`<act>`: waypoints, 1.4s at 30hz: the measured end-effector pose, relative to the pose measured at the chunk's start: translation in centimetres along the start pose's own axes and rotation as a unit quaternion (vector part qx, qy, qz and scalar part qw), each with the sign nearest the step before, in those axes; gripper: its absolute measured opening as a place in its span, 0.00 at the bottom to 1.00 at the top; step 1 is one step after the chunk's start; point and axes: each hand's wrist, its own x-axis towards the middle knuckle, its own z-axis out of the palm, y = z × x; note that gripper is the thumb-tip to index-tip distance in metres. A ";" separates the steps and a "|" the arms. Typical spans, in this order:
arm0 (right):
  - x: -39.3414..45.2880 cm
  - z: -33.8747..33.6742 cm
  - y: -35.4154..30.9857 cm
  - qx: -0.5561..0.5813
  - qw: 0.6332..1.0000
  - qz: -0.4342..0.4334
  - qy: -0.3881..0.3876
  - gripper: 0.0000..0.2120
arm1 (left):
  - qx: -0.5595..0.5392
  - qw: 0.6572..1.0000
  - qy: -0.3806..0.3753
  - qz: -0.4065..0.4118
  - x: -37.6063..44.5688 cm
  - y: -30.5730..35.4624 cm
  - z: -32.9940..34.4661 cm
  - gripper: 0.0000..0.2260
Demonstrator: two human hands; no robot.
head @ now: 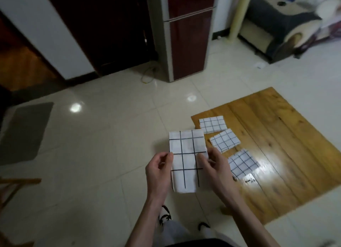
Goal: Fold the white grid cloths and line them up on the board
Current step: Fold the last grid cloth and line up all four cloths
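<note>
Three folded grid cloths (212, 124) (225, 140) (243, 163) already lie in a rough row along the left edge of the wooden board (280, 145), running from its far left corner toward the near side. A fourth cloth (186, 160) is held up over the tiled floor (103, 139), just off that edge, folded to a long strip. The left hand (158, 170) pinches its left edge; the right hand (214, 165) pinches the right edge. It looks one fold short: halving it, then setting it at the near end of the row.
</note>
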 end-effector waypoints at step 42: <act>-5.4 -18.2 19.8 0.078 0.830 0.251 0.491 0.05 | 0.233 0.801 -0.551 0.027 -2.0 -9.0 32.2 0.11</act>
